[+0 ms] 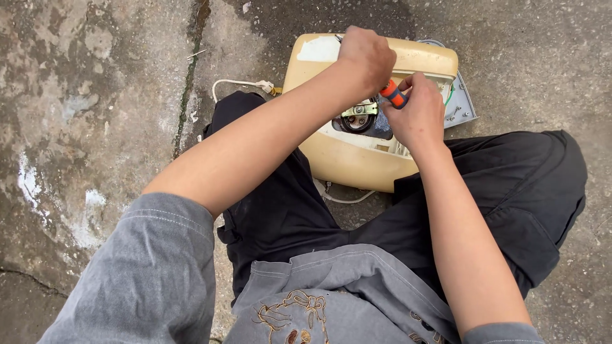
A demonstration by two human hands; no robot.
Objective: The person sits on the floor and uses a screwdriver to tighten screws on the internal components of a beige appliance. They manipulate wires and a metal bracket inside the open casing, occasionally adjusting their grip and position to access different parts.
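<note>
A cream-yellow plastic appliance housing (344,167) lies on the concrete between my legs, opened so a dark round motor part (357,121) and a metal bracket show inside. My left hand (366,54) is closed in a fist over the housing's top, gripping the upper end of an orange and blue tool handle (393,94). My right hand (417,114) is closed around the lower part of the same handle, just right of the motor part. The tool's tip is hidden by my hands.
A white cord (239,83) runs from the housing's left side and another loop (341,198) shows under it. A grey metal plate (462,102) lies at the housing's right. Cracked, stained concrete floor (95,114) surrounds my black trousers (510,191).
</note>
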